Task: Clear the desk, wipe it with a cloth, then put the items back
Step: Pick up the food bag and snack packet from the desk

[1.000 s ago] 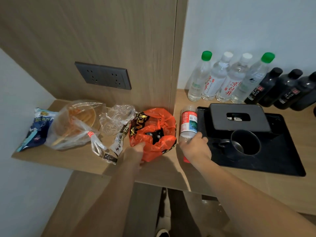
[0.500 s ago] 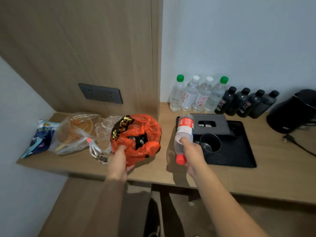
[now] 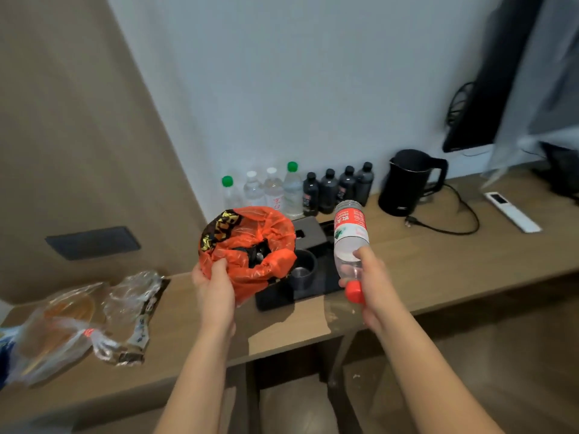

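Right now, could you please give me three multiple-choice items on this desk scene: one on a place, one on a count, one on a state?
1. Where does the kettle stand?
A. right of the row of bottles
B. on the black tray
C. on the floor

2. How many dark bottles stand by the wall?
A. two
B. four
C. six

3. How is the bottle with the red cap held?
A. upright, cap up
B. lying on the desk
C. cap down, in the right hand

Answers:
1 A, it stands past the last dark bottle.
2 B, four black caps show.
3 C, the red cap points down below the fingers.
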A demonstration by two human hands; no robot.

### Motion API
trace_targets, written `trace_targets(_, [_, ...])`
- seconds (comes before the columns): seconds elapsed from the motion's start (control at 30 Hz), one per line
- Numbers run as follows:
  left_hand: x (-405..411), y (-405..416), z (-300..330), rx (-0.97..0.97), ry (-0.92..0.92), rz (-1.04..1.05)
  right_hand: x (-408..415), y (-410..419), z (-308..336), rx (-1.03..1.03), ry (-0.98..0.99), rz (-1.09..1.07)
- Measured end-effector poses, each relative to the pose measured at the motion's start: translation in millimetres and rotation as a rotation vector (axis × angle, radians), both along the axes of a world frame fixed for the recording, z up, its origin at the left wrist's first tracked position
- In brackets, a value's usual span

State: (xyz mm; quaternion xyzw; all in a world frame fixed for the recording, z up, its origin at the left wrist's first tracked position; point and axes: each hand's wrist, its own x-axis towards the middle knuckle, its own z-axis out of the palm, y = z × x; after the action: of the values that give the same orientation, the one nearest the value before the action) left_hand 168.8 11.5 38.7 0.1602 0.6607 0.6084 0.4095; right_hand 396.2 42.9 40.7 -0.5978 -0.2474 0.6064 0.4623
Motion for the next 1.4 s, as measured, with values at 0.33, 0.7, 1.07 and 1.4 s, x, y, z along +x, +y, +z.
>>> trace_targets(0.33, [230,40,13,-0.011,-0.006,-0.35,222,-35,10,0.05,0.143,-0.248])
trace_targets(0.7, [507,50,2,-0.073,0.013,-0.771,468,-87,-15,0.033,0.228,-0.661])
trace_targets(1.07, [746,110,-18,-0.012,-0.06,-1.081,674,-88,-16,0.027,0.425,-0.941])
trace_targets(1.4, [991,123,-39,-0.082,0.003,-1.399,866,-130,-11,0.114,0.554,-1.216])
